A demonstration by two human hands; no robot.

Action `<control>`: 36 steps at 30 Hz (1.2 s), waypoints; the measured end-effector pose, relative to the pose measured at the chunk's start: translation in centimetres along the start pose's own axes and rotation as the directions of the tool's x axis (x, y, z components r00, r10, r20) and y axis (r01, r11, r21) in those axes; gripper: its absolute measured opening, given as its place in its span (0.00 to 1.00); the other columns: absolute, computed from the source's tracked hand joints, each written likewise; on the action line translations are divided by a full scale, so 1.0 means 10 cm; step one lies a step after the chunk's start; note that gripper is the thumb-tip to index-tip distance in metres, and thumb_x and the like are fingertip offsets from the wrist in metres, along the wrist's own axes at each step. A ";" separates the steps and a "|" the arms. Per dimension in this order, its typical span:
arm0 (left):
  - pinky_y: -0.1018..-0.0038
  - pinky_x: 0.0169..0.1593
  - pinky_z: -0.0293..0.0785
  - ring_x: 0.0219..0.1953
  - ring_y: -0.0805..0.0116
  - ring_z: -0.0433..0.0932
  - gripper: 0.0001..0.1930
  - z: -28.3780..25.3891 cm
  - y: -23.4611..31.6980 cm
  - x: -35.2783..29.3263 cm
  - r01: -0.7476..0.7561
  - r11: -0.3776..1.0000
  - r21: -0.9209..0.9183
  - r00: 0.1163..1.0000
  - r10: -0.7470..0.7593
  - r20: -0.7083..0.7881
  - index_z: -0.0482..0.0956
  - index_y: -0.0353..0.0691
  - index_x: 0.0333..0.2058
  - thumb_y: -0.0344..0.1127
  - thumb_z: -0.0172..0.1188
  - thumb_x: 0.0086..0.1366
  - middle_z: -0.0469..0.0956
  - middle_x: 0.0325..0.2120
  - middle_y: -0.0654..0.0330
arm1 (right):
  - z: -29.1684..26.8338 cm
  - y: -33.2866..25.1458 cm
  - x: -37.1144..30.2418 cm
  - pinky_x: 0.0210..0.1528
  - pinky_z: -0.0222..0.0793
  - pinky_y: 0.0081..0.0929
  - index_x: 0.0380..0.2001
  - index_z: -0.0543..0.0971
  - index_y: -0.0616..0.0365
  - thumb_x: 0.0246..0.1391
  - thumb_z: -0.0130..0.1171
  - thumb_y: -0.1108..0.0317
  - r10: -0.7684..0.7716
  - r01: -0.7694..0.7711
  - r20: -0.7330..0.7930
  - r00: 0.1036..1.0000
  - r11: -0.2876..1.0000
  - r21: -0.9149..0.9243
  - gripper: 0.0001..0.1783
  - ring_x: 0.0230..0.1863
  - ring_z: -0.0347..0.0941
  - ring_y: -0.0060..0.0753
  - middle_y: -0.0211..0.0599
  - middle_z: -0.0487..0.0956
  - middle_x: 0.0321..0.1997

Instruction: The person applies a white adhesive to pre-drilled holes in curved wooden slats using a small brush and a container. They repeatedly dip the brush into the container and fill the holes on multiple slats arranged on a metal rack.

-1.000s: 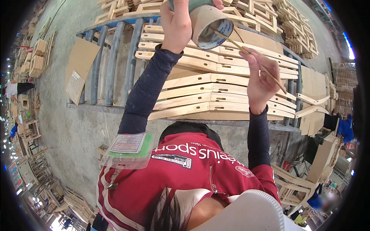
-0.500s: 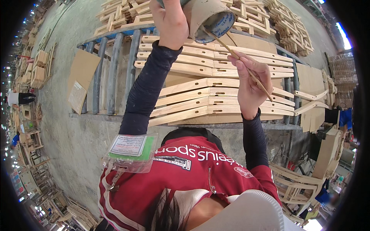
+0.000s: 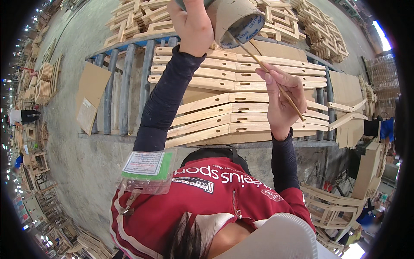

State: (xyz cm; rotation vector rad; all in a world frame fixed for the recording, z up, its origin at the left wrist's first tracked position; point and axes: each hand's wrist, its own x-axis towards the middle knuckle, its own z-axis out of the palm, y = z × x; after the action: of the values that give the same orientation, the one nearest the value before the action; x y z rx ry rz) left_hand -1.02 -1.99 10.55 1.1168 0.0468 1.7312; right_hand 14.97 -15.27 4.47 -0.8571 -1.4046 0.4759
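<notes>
Up at the top edge, my left hand [image 3: 194, 30] is closed around a cardboard tube [image 3: 226, 19], its fingers partly cut off by the frame. A grey-green part shows beside the palm. The tube's open end tilts toward the right, with printing on its inner wall. My right hand [image 3: 284, 95] pinches a thin wooden stick [image 3: 288, 100] between thumb and fingers; its far end reaches into the tube's mouth. A second thin stick [image 3: 255, 46] also sticks out of the tube. Below both hands lie several angled wooden pieces [image 3: 252, 108] with slots and holes, side by side in two groups.
The pieces rest on cardboard over a roller conveyor [image 3: 126, 86]. A loose cardboard sheet [image 3: 92, 88] lies at its left end. Wooden frames [image 3: 321, 30] are stacked beyond it. More curved wooden parts [image 3: 350, 115] lie at the right. A person [image 3: 23, 115] stands far left.
The stick and my right hand have shifted slightly downward, and the tube has moved a little to the right. Both grips look the same.
</notes>
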 end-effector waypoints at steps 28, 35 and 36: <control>0.65 0.41 0.84 0.35 0.57 0.84 0.33 -0.88 -1.23 -0.55 0.440 0.887 0.142 0.847 -0.357 -0.395 0.75 0.29 0.43 0.60 0.37 0.74 0.82 0.32 0.46 | -0.25 1.13 0.04 0.40 0.81 0.24 0.34 0.72 0.55 0.66 0.57 0.63 0.710 -0.619 -0.011 0.704 0.621 0.481 0.09 0.42 0.84 0.36 0.50 0.83 0.41; 0.69 0.38 0.84 0.33 0.62 0.84 0.30 -1.10 -1.40 -0.83 0.551 0.828 0.102 0.743 -0.431 -0.512 0.77 0.30 0.39 0.57 0.40 0.74 0.82 0.30 0.49 | -0.30 1.47 0.01 0.42 0.79 0.20 0.44 0.77 0.59 0.66 0.56 0.63 0.788 -0.715 0.079 0.611 0.507 0.482 0.11 0.48 0.82 0.35 0.48 0.83 0.47; 0.70 0.36 0.83 0.31 0.63 0.83 0.30 -1.14 -1.41 -0.87 0.552 0.830 0.079 0.731 -0.436 -0.525 0.77 0.30 0.38 0.56 0.42 0.74 0.81 0.29 0.50 | -0.33 1.53 0.01 0.43 0.79 0.20 0.43 0.77 0.59 0.66 0.56 0.63 0.804 -0.741 0.104 0.585 0.477 0.472 0.11 0.47 0.82 0.35 0.48 0.83 0.47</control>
State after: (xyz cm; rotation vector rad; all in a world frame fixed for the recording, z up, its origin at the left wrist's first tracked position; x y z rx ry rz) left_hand 1.66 3.15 -8.73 0.6986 0.8188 1.4823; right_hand 21.18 -6.38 -6.82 -1.0654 -0.6186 1.3905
